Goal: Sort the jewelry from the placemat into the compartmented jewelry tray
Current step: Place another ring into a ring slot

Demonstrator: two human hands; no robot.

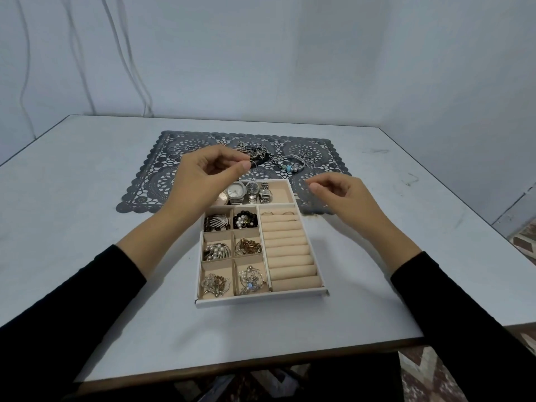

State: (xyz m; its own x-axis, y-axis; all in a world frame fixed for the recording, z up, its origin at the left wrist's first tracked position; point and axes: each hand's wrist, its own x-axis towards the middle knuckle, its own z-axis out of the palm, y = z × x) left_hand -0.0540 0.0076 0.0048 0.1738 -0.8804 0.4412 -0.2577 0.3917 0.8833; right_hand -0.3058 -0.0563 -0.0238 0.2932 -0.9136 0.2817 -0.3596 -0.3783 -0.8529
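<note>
Left hand (pixel 208 177) above tray's far end; thumb and forefinger pinch small thin ring (pixel 253 164). Right hand (pixel 340 195) hovers right of tray, fingers loosely curled, holding nothing. Jewelry tray (pixel 261 300) overlaps near edge of placemat (pixel 162 175). 4 watches (pixel 249 192) in far compartment, dial writing too small to read. Turquoise-bead bracelet (pixel 290 166) and chains (pixel 252 149) lie on placemat.

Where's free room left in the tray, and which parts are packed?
Free: the right end of the watch compartment, beside the watches, and the ring rolls nearer than the rings in the far rows. Packed: all six small compartments on the tray's left. The left hand pinches a small ring above the watches.
</note>
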